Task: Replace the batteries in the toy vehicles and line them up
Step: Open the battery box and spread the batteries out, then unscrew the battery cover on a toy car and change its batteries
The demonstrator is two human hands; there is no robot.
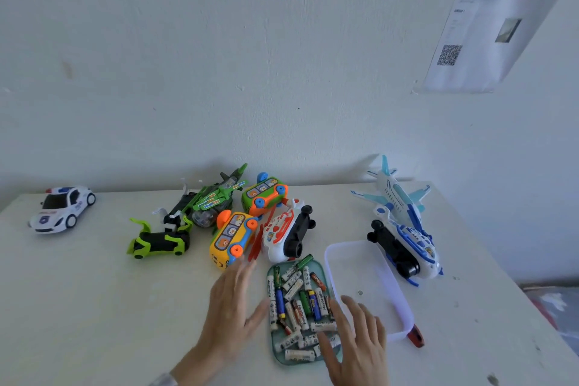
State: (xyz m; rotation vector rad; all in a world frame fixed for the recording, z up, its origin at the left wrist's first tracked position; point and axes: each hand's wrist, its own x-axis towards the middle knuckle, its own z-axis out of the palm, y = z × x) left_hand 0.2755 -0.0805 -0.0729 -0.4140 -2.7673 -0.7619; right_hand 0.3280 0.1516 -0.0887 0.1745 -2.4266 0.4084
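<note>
While a white police car [62, 208] sits alone at the far left of the pale surface [94, 307], the other toys cluster near the middle: a green and black car [159, 243] on its side, a green aircraft [216, 197], a yellow bus [232, 238] and an orange and green bus [264, 194] both tipped over, and a white and red helicopter [286, 233] lying with its black underside showing. Just in front of the yellow bus, the left hand [233, 307] hovers with its grip apart, fingers straight. Beside it lies a teal lid [279, 354] heaped with batteries [297, 301]. Over the lid's right edge the right hand [354, 335] spreads, its grip also apart. Next comes a clear container [391, 291], then a blue and white helicopter [407, 247] and airplane [396, 196].
</note>
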